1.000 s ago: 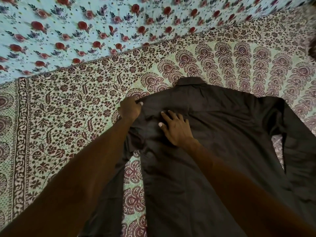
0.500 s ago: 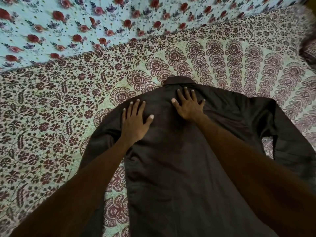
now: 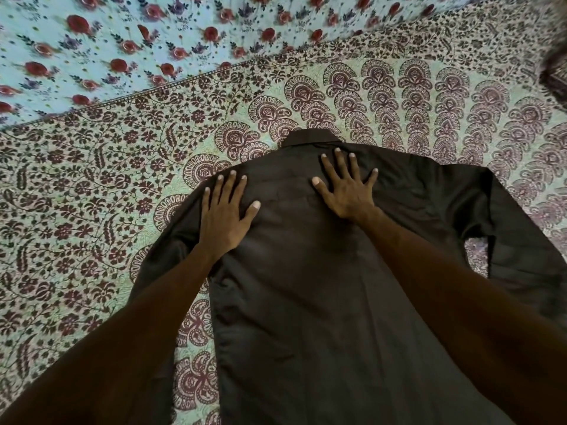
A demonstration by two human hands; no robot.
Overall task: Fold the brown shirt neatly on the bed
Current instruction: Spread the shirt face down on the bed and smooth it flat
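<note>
The brown shirt [image 3: 306,302] lies spread flat, back side up, on the patterned bedsheet [image 3: 92,194], with its collar [image 3: 310,138] at the far end. My left hand [image 3: 225,216] rests flat, fingers apart, on the shirt's left shoulder. Just below the collar my right hand [image 3: 346,191] presses palm-down with its fingers splayed. The right sleeve [image 3: 521,246] hangs bent down along the shirt's right side. My left forearm covers most of the left sleeve.
A light blue floral sheet [image 3: 122,41] covers the far upper left, beyond the patterned sheet's edge. A dark blurred object [image 3: 555,69] shows at the right edge. Bare patterned sheet stretches to the left of the shirt.
My left hand has let go of the bunched left shoulder and now lies flat on it. My right hand has slid up toward the collar. The shoulder now lies spread out.
</note>
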